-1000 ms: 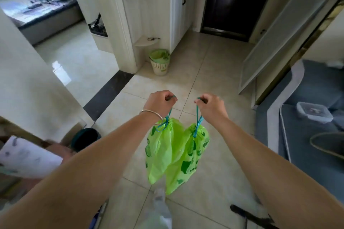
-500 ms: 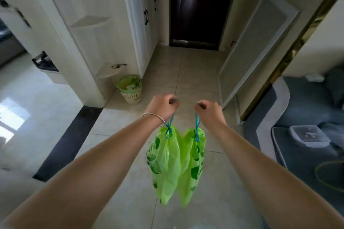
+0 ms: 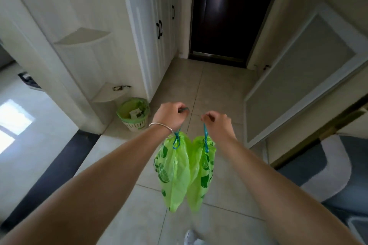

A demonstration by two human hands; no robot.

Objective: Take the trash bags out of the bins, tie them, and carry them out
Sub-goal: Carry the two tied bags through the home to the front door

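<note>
Tiled hallway floor [image 3: 215, 89], dark door [image 3: 229, 12] at far end. Left green trash bag [image 3: 173, 173] hangs from left hand [image 3: 169, 116], fist closed on its blue drawstring [image 3: 176, 141]; right bag [image 3: 201, 175] hangs from right hand [image 3: 218, 123], likewise clenched on its string. Bags touch, mid-air, centre. Silver bangle [image 3: 160, 126] on left wrist. Lined wastebasket [image 3: 133, 114] far left w/ green liner, by white cabinet [image 3: 151, 32]. Grey rug [image 3: 338, 165] right.

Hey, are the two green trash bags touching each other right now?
Touching. The head view shows the left bag and the right bag pressed side by side below their blue drawstrings, no floor showing between them.
</note>
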